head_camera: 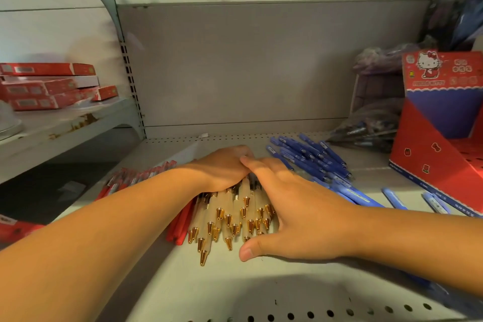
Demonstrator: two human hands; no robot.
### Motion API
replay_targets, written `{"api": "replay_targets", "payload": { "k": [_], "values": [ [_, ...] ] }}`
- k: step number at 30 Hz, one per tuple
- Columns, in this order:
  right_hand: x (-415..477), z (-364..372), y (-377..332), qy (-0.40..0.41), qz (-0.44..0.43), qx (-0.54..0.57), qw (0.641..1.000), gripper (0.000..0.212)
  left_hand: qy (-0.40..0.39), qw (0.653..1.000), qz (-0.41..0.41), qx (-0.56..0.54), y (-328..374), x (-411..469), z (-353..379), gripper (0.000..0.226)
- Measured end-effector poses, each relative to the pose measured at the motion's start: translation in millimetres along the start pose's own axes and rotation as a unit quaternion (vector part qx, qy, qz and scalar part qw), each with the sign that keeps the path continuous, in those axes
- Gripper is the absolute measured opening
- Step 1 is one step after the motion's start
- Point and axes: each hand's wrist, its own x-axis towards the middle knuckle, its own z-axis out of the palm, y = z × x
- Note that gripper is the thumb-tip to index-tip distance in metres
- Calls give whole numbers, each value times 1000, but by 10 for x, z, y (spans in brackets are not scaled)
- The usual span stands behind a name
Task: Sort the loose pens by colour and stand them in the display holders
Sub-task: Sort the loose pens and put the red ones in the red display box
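A heap of cream pens with gold tips (230, 219) lies in the middle of the shelf (235, 282), tips pointing toward me. My left hand (224, 167) cups the far left side of the heap, and my right hand (295, 206) presses flat against its right side, thumb at the front. Both hands squeeze the pens together between them. Red pens (183, 219) lie to the left, partly under my left forearm. Blue pens (313, 157) are piled to the right behind my right hand. A red and blue display holder (428, 165) with a cartoon cat stands at the far right.
A clear bag of dark pens (371, 128) sits behind the display holder. Red flat boxes (49, 86) are stacked on the neighbouring shelf to the left. Two loose blue pens (397, 198) lie near the holder's base. The grey back panel closes the shelf behind.
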Motion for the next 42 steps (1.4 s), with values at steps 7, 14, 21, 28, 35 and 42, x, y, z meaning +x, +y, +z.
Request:
{"api": "replay_targets", "payload": {
  "k": [7, 14, 21, 28, 35, 42],
  "values": [
    [52, -421, 300, -59, 2, 34, 998, 81, -18, 999, 10, 32, -24, 52, 10, 33],
    [133, -556, 765, -117, 164, -23, 979, 21, -25, 997, 13, 74, 94, 46, -43, 62],
    [295, -449, 625, -130, 140, -58, 980, 21, -78, 989, -12, 124, 247, 23, 100, 64],
    [278, -388, 666, -109, 145, 29, 983, 21, -63, 986, -18, 151, 262, 26, 108, 66],
    [354, -417, 695, -117, 212, 84, 967, 32, -81, 984, -35, 152, 339, 30, 54, 69],
    [420, -459, 677, -95, 225, 91, 965, 21, -83, 988, -41, 127, 409, -7, 73, 60]
  ]
}}
